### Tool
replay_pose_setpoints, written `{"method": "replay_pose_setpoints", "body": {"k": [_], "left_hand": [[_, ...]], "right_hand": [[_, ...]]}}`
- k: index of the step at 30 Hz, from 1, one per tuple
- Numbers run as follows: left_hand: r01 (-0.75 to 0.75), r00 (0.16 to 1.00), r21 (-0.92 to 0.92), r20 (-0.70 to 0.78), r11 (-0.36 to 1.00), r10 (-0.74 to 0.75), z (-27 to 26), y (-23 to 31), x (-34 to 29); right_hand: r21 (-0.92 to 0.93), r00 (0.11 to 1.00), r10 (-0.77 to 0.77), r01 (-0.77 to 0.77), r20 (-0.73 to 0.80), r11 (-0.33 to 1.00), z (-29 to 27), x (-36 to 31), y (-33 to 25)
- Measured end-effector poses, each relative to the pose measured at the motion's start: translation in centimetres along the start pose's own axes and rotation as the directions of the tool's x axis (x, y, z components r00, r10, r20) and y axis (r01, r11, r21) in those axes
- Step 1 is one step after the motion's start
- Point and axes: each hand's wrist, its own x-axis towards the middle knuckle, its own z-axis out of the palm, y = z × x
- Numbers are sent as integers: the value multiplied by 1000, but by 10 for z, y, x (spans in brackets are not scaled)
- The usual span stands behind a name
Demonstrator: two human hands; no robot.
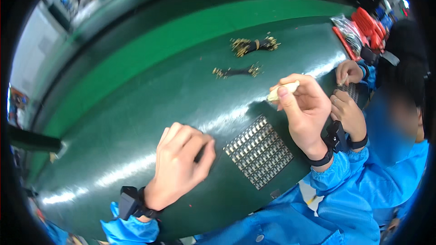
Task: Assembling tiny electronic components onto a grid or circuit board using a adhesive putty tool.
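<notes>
My right hand (305, 106) is closed round a small pale-yellow wrapped piece (284, 91), pinched between thumb and fingers and held above the table, its narrow end pointing left. Just below and left of that hand lies a square panel (258, 152) made up of rows of small silvery parts on a dark backing. My left hand (181, 161) is at the left of the panel, apart from it, back upward. Its fingers are curled and thumb and forefinger meet in a loop; whatever may be between their tips is hidden.
Two bundles of short dark wires with gold-coloured ends, a thicker one (255, 45) and a thinner one (237, 71), lie farther back on the green table (136, 122). At right, a co-worker's hands (349, 109) handle a similar panel. Red bins (365, 23) and a clear bag (347, 29) stand beyond.
</notes>
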Motion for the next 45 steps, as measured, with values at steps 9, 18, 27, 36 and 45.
{"method": "replay_pose_setpoints", "body": {"k": [9,18,27,36,45], "left_hand": [[-48,991,-31,124,998,51,54,-28,138],[-42,998,-60,43,997,45,60,-29,137],[-154,978,-20,-145,988,150,40,-23,123],[50,996,-176,-65,983,-62,1,32,10],[-44,992,-75,-122,996,34,7,20,-18]], "right_hand": [[219,959,270,-248,-80,944,-11,15,25],[351,912,410,-390,18,852,-10,25,28],[228,913,390,-408,120,884,-16,26,21],[-115,802,298,-281,517,953,3,7,-9],[-159,807,194,-126,558,979,22,-11,-11]]}}
